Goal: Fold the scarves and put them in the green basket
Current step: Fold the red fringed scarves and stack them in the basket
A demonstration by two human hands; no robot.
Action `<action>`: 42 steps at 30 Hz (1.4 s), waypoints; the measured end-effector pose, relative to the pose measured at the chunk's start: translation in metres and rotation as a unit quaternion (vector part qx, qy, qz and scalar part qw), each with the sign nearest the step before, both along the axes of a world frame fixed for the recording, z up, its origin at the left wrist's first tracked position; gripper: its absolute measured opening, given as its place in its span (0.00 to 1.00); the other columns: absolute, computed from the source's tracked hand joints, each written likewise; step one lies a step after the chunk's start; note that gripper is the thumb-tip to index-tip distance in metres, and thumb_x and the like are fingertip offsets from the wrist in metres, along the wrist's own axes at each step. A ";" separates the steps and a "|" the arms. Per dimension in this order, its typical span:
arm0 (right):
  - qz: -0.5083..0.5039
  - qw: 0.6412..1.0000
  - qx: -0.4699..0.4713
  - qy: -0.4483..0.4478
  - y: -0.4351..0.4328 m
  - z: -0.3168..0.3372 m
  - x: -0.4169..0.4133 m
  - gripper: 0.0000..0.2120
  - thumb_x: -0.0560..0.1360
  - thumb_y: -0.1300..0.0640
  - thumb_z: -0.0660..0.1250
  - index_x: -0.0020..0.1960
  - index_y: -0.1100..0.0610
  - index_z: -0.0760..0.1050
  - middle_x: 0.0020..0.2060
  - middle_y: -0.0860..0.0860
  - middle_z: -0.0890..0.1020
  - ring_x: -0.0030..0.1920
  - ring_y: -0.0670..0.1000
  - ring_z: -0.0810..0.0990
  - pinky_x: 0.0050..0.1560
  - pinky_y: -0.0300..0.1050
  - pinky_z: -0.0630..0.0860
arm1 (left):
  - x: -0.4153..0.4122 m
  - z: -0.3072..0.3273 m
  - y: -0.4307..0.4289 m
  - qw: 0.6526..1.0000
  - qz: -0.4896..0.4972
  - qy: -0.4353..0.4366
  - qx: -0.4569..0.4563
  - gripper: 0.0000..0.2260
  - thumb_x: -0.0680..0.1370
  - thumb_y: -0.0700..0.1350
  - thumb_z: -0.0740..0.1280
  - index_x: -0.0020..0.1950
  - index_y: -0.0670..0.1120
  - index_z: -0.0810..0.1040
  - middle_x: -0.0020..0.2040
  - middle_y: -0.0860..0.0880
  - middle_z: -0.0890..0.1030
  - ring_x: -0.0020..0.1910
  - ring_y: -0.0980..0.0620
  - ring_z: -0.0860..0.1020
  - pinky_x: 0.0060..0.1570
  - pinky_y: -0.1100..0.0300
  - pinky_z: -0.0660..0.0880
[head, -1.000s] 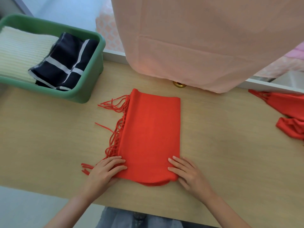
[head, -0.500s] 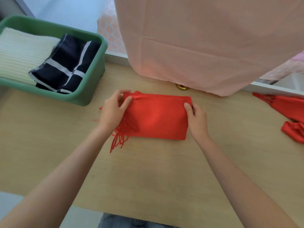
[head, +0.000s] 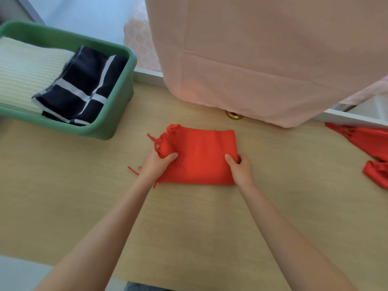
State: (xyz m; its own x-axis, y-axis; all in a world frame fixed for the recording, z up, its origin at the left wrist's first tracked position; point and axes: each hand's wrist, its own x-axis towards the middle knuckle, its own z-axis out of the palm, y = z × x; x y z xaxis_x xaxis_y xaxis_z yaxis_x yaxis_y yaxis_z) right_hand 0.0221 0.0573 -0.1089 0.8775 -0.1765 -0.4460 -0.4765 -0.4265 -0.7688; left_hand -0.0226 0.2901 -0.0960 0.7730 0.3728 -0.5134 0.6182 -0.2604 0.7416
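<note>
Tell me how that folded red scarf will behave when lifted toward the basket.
Probably floppy: the red scarf bunches under the left hand, so unsupported edges may sag. Its loose fringe will likely dangle. With the right hand gripping too, the fold should probably hold.

Two hands, the left hand [head: 155, 164] and the right hand [head: 241, 171], grip one folded red scarf [head: 201, 156] between them. One green basket [head: 117, 114] lies beyond and left of the left hand, with two folded scarves in it: one cream scarf [head: 25, 70] and one navy scarf [head: 84, 87]. Right of the right hand are two red heaps [head: 369, 141], whether one scarf or two I cannot tell. Beyond the hands are one pink cloth [head: 262, 59] and one small brass-coloured thing [head: 234, 116]
</note>
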 end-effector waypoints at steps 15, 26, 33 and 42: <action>0.215 0.956 -0.028 -0.199 0.122 0.126 0.058 0.10 0.77 0.57 0.65 0.57 0.59 0.77 0.52 0.53 0.81 0.54 0.53 0.78 0.53 0.46 0.72 | -0.068 0.100 0.050 0.924 0.270 -0.170 -0.210 0.27 0.73 0.41 0.73 0.68 0.46 0.65 0.59 0.50 0.77 0.58 0.50 0.78 0.63 0.44 0.72; 0.344 0.890 -0.095 -0.283 0.351 0.170 0.166 0.15 0.76 0.55 0.65 0.61 0.56 0.75 0.57 0.56 0.77 0.59 0.55 0.75 0.62 0.48 0.70 | -0.004 0.129 0.166 0.926 0.282 -0.237 0.087 0.32 0.79 0.40 0.63 0.77 0.44 0.47 0.71 0.42 0.65 0.65 0.48 0.70 0.60 0.69 0.60; 0.526 0.769 -0.266 -0.248 0.355 0.118 0.142 0.33 0.79 0.39 0.55 0.78 0.52 0.51 0.78 0.54 0.50 0.77 0.57 0.47 0.76 0.52 0.43 | -0.001 0.112 0.181 0.864 0.099 -0.122 0.479 0.38 0.77 0.48 0.66 0.79 0.45 0.47 0.78 0.38 0.47 0.76 0.38 0.46 0.74 0.46 0.47; 0.580 0.704 -0.341 -0.227 0.341 0.109 0.149 0.38 0.76 0.31 0.48 0.78 0.48 0.42 0.78 0.50 0.44 0.77 0.53 0.39 0.75 0.50 0.36 | 0.010 0.098 0.177 0.900 -0.024 -0.045 0.432 0.23 0.82 0.53 0.54 0.75 0.47 0.63 0.75 0.45 0.61 0.74 0.45 0.56 0.71 0.48 0.55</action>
